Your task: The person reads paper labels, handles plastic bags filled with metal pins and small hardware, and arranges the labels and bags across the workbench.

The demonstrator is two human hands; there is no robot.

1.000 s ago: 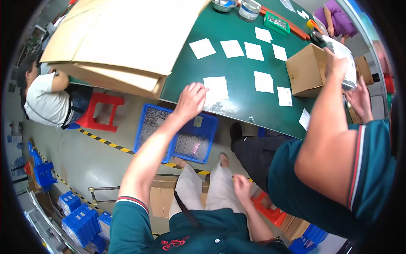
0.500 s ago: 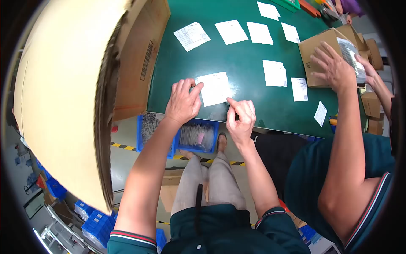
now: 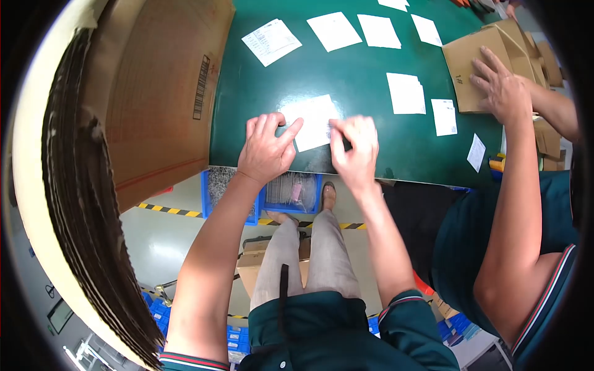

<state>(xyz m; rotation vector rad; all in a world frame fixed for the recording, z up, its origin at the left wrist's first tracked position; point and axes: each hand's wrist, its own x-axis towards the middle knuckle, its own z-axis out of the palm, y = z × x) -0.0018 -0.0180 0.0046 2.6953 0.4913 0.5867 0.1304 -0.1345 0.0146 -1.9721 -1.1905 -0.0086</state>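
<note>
A small stack of white printed paper slips (image 3: 314,123) lies on the green tabletop before me, partly washed out by glare. My left hand (image 3: 267,148) rests at its left edge, thumb stretched onto the paper and the other fingers loosely bent. At the right edge, my right hand (image 3: 357,151) has its index finger and thumb bent together on the top slip's side; the exact pinch is blurred. More piles lie farther back, among them a printed pile (image 3: 271,43) and a blank-looking pile (image 3: 334,32).
A large cardboard box (image 3: 162,80) stands close on my left. At right, a co-worker's hand (image 3: 502,89) touches an open carton (image 3: 461,68). Blue bins (image 3: 289,196) sit below the table edge. Another slip pile (image 3: 406,94) and a single slip (image 3: 444,117) lie rightward.
My right hand has moved up along the slips' right edge. My view has shifted, with the large box filling more of the left. The co-worker's clear-wrapped item is no longer visible.
</note>
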